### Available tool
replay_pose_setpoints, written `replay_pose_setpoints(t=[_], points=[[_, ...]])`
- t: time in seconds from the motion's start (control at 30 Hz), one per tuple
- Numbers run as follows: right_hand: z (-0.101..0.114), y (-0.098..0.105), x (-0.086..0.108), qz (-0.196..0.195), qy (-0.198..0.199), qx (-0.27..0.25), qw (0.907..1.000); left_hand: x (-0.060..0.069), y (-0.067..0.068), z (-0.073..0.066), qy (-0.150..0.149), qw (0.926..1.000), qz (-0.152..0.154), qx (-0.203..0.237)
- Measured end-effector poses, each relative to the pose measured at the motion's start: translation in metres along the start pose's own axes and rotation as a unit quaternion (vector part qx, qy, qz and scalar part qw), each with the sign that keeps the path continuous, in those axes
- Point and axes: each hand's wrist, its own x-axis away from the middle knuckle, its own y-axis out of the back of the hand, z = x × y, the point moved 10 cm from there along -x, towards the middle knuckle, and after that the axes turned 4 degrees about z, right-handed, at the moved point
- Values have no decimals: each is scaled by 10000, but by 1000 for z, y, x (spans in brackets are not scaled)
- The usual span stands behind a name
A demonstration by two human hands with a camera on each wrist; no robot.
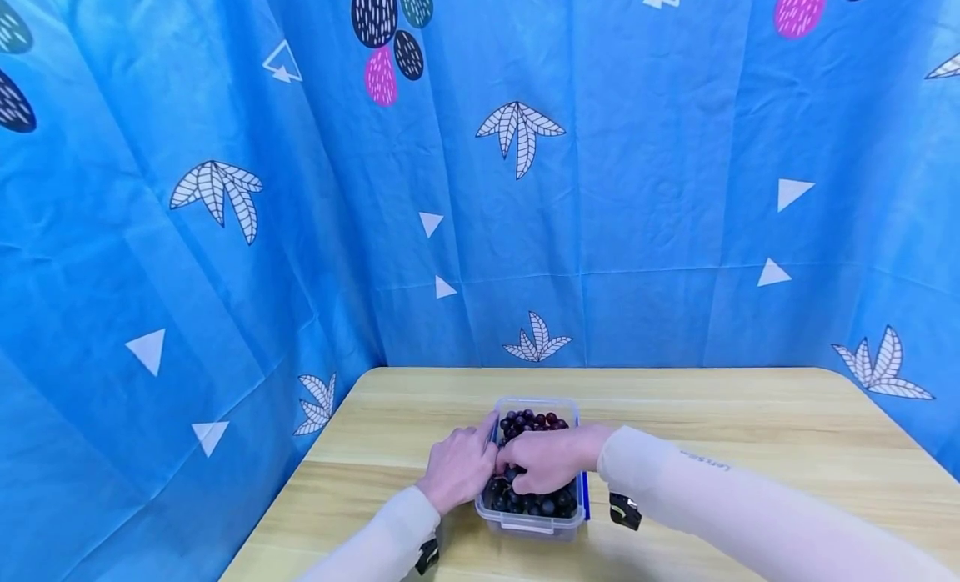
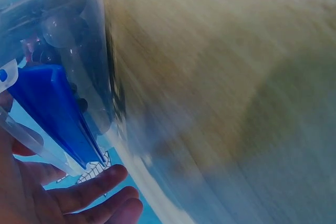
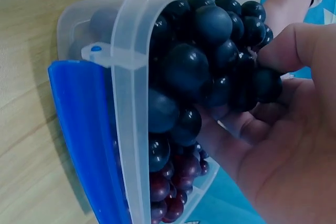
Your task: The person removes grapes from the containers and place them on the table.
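Note:
A clear plastic container (image 1: 527, 528) filled with dark grapes (image 3: 184, 72) stands on the table, a blue latch (image 3: 84, 140) hanging open at its side. My right hand (image 1: 546, 459) reaches in from the right, its thumb and fingers pinching dark grapes of the bunch. At the container's left side, my left hand (image 1: 461, 465) holds the rim, thumb near the grapes. In the left wrist view several of its fingers (image 2: 89, 192) extend past another blue latch (image 2: 52, 111). Part of the left thumb is hidden there.
Under the container lies a light wooden table (image 1: 675, 407). A blue patterned curtain (image 1: 637, 190) hangs behind it and along the left side. Each sleeve carries a dark wrist device, the right one (image 1: 624, 511) beside the container.

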Motion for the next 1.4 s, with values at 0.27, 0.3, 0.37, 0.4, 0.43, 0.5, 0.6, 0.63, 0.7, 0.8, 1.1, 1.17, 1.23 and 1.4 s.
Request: replay_pose_setpoints(t=[0.27, 0.3, 0.37, 0.4, 0.43, 0.5, 0.6, 0.63, 0.7, 0.8, 1.1, 1.17, 1.23, 1.4], points=[[1, -3, -1, 113, 21, 137, 9998, 0, 0, -3, -25, 9999, -51, -125], [1, -3, -1, 124, 27, 117, 9999, -1, 0, -3, -30, 9999, -69, -136], [0, -4, -1, 159, 36, 45, 9999, 0, 1, -4, -57, 9998, -111, -174], [0, -5, -1, 165, 48, 1, 9999, 0, 1, -4, -71, 9997, -124, -185], [0, -6, -2, 182, 45, -75, 9998, 0, 2, -5, -88, 9997, -133, -193], [0, -7, -2, 188, 33, -192, 9996, 0, 2, -6, -114, 9996, -128, -208], [0, -8, -3, 151, -21, -281, 9995, 0, 1, -6, -81, 9997, -94, -192], [0, -8, -3, 134, -42, -292, 9995, 0, 1, -6, -56, 9998, -81, -191], [0, -6, -2, 43, -48, -200, 9998, -1, 0, -5, -8, 9998, -69, -183], [0, -1, -1, -111, -94, 2, 9999, -1, 0, -3, 53, 9998, -71, -177], [-1, 5, 2, -228, -204, 102, 9995, 1, 0, -1, 23, 9998, -143, -164], [0, 6, 4, -256, -134, 69, 9996, 2, 0, 0, 24, 9998, -150, -118], [0, 8, 6, -314, -94, 45, 9995, 1, 0, 1, 72, 9999, -122, -60], [1, 12, 13, -514, -123, 59, 9986, 0, -2, 2, 201, 9997, 102, 70]])
